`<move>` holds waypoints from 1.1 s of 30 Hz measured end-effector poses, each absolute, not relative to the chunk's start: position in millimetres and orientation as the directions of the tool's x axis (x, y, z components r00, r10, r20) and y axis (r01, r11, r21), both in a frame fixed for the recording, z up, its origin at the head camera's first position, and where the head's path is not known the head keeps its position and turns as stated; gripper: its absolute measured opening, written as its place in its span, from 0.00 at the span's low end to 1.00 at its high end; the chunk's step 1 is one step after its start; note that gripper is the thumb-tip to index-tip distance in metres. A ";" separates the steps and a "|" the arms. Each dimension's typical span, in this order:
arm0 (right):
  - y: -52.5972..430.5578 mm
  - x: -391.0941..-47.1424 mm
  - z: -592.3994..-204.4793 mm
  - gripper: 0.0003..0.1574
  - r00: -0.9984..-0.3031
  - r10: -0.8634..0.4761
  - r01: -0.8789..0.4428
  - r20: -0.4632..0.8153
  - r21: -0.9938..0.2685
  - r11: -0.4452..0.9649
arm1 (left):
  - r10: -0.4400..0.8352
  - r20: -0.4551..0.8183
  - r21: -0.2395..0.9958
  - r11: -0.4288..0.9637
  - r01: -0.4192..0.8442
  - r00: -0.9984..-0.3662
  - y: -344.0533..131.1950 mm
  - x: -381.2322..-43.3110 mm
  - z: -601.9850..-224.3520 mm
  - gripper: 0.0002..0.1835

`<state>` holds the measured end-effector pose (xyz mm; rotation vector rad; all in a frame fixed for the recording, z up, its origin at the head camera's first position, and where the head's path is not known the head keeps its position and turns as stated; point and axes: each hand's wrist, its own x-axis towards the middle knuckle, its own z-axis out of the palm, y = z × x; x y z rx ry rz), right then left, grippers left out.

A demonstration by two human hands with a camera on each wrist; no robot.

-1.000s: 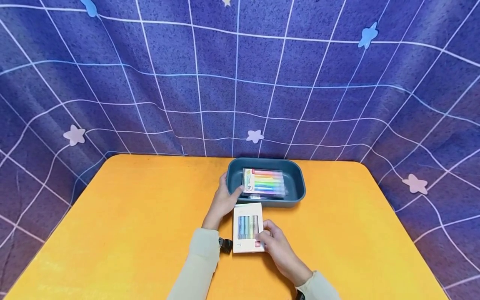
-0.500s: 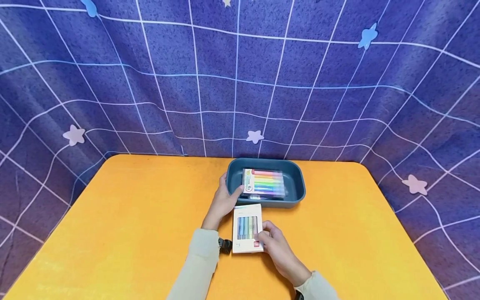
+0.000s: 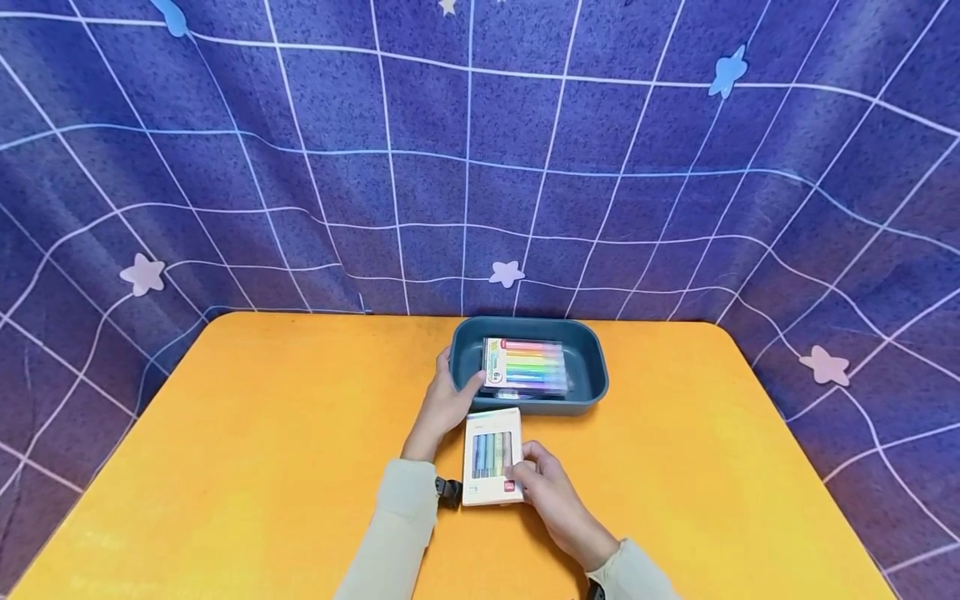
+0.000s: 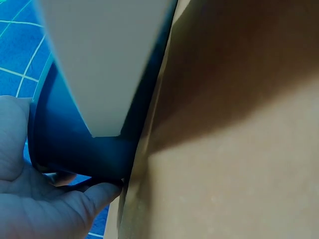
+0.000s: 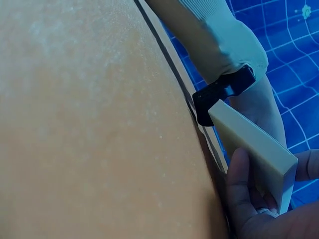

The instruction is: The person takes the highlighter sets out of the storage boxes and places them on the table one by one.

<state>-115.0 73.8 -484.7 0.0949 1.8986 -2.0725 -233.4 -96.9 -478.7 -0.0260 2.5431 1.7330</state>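
My left hand grips the left end of a dark blue-green plastic bin, thumb over the near rim and fingers round the outside. A clear pack of rainbow-coloured markers lies inside the bin, its printed card to the left. My right hand pinches the lower right edge of a white box of pens, whose window shows several pastel barrels. This box is held up just in front of the bin. In the right wrist view the pen box appears edge-on, with fingers on both faces.
A yellow-orange table carries everything, with the bin near its back edge. A blue curtain with a white grid and stars hangs behind and at the sides. A black wrist camera sits close beside the pen box.
Both hands keep their holds. The pen box tilts slightly and shifts a little left, while the head view itself also drifts slightly. The marker pack stays in the bin.
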 end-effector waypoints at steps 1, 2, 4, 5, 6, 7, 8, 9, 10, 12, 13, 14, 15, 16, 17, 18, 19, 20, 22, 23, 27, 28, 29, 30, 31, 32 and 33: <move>73.7 -114.8 -484.7 0.12 -0.945 -0.193 0.281 -0.266 -0.958 -0.058 | 0.022 -0.065 0.929 0.366 -0.053 -0.998 -96.8 -233.5 -478.7 0.43; 73.6 -114.5 -484.8 0.12 -0.945 -0.193 0.280 -0.264 -0.958 -0.059 | 0.022 -0.068 0.930 0.364 -0.055 -0.997 -96.7 -233.6 -478.6 0.43; 73.2 -114.9 -484.9 0.12 -0.945 -0.191 0.282 -0.266 -0.958 -0.061 | 0.023 -0.069 0.930 0.363 -0.056 -0.997 -96.8 -233.4 -478.7 0.43; 73.2 -115.0 -484.9 0.12 -0.945 -0.190 0.282 -0.267 -0.957 -0.060 | 0.023 -0.071 0.931 0.360 -0.058 -0.997 -96.8 -233.2 -478.5 0.43; 73.1 -115.2 -485.0 0.11 -0.945 -0.189 0.283 -0.268 -0.957 -0.059 | 0.023 -0.068 0.932 0.357 -0.055 -0.997 -96.8 -233.2 -478.5 0.43; 73.1 -115.2 -484.9 0.12 -0.945 -0.188 0.284 -0.269 -0.957 -0.059 | 0.022 -0.067 0.934 0.354 -0.055 -0.997 -96.9 -233.5 -478.5 0.44; 73.1 -115.3 -484.9 0.12 -0.944 -0.188 0.286 -0.271 -0.957 -0.057 | 0.023 -0.065 0.934 0.354 -0.053 -0.998 -97.0 -233.4 -478.4 0.44; 73.1 -115.3 -484.8 0.12 -0.944 -0.187 0.287 -0.272 -0.956 -0.057 | 0.023 -0.064 0.934 0.354 -0.052 -0.998 -97.1 -233.4 -478.3 0.44; 73.2 -115.0 -484.8 0.12 -0.943 -0.189 0.288 -0.273 -0.956 -0.057 | 0.025 -0.064 0.934 0.355 -0.051 -0.998 -97.1 -233.7 -478.4 0.44; 73.5 -114.5 -484.7 0.13 -0.942 -0.190 0.291 -0.276 -0.955 -0.058 | 0.028 -0.063 0.933 0.357 -0.049 -0.998 -97.4 -233.9 -478.4 0.43; 73.6 -114.3 -484.6 0.13 -0.942 -0.191 0.292 -0.276 -0.955 -0.060 | 0.029 -0.065 0.932 0.359 -0.050 -0.997 -97.5 -233.8 -478.2 0.44; 73.6 -114.2 -484.7 0.13 -0.942 -0.192 0.293 -0.276 -0.954 -0.062 | 0.029 -0.066 0.932 0.359 -0.051 -0.997 -97.7 -233.7 -478.1 0.43; 73.6 -114.2 -484.7 0.13 -0.942 -0.191 0.293 -0.277 -0.954 -0.063 | 0.029 -0.065 0.931 0.360 -0.051 -0.997 -97.8 -233.6 -478.0 0.43; 73.5 -114.2 -484.7 0.13 -0.942 -0.191 0.294 -0.277 -0.954 -0.063 | 0.028 -0.064 0.931 0.362 -0.050 -0.998 -97.9 -233.5 -478.1 0.43; 73.5 -114.3 -484.9 0.13 -0.942 -0.190 0.294 -0.278 -0.954 -0.065 | 0.028 -0.062 0.930 0.363 -0.047 -0.998 -98.1 -233.1 -478.0 0.43; 73.4 -114.4 -485.0 0.12 -0.942 -0.189 0.293 -0.277 -0.954 -0.065 | 0.026 -0.065 0.931 0.362 -0.051 -0.998 -98.0 -233.0 -477.9 0.43; 73.4 -114.5 -485.1 0.12 -0.942 -0.190 0.294 -0.277 -0.954 -0.067 | 0.026 -0.069 0.931 0.362 -0.055 -0.997 -98.1 -232.9 -478.0 0.43; 73.3 -114.6 -485.1 0.13 -0.942 -0.192 0.294 -0.277 -0.953 -0.068 | 0.026 -0.070 0.930 0.362 -0.056 -0.997 -98.1 -232.9 -478.2 0.43; 73.4 -114.7 -485.4 0.13 -0.940 -0.197 0.295 -0.277 -0.953 -0.070 | 0.028 -0.067 0.929 0.366 -0.053 -0.997 -98.1 -232.9 -478.8 0.43; 73.4 -114.7 -485.5 0.13 -0.940 -0.199 0.297 -0.278 -0.952 -0.070 | 0.028 -0.067 0.929 0.367 -0.052 -0.997 -98.2 -232.8 -478.9 0.43; 73.9 -114.9 -485.6 0.15 -0.937 -0.203 0.302 -0.284 -0.951 -0.067 | 0.027 -0.061 0.928 0.370 -0.047 -0.998 -98.2 -232.5 -478.4 0.43; 73.9 -114.9 -485.4 0.15 -0.937 -0.202 0.304 -0.286 -0.950 -0.067 | 0.028 -0.062 0.928 0.370 -0.048 -0.998 -98.3 -232.2 -477.9 0.43; 74.0 -115.0 -485.3 0.15 -0.936 -0.201 0.306 -0.288 -0.950 -0.066 | 0.028 -0.062 0.929 0.368 -0.047 -0.998 -98.4 -232.2 -477.3 0.43; 74.0 -115.0 -485.1 0.15 -0.936 -0.200 0.307 -0.289 -0.949 -0.066 | 0.030 -0.061 0.929 0.367 -0.046 -0.998 -98.4 -232.3 -476.9 0.43; 74.0 -115.0 -484.8 0.15 -0.936 -0.198 0.309 -0.291 -0.949 -0.067 | 0.032 -0.060 0.930 0.366 -0.044 -0.998 -98.4 -232.4 -476.6 0.43; 74.0 -115.0 -484.5 0.15 -0.936 -0.198 0.311 -0.293 -0.948 -0.067 | 0.033 -0.059 0.930 0.365 -0.043 -0.998 -98.5 -232.5 -476.3 0.43; 74.1 -114.9 -484.1 0.15 -0.935 -0.197 0.313 -0.295 -0.947 -0.067 | 0.034 -0.059 0.930 0.365 -0.043 -0.998 -98.5 -232.5 -476.3 0.43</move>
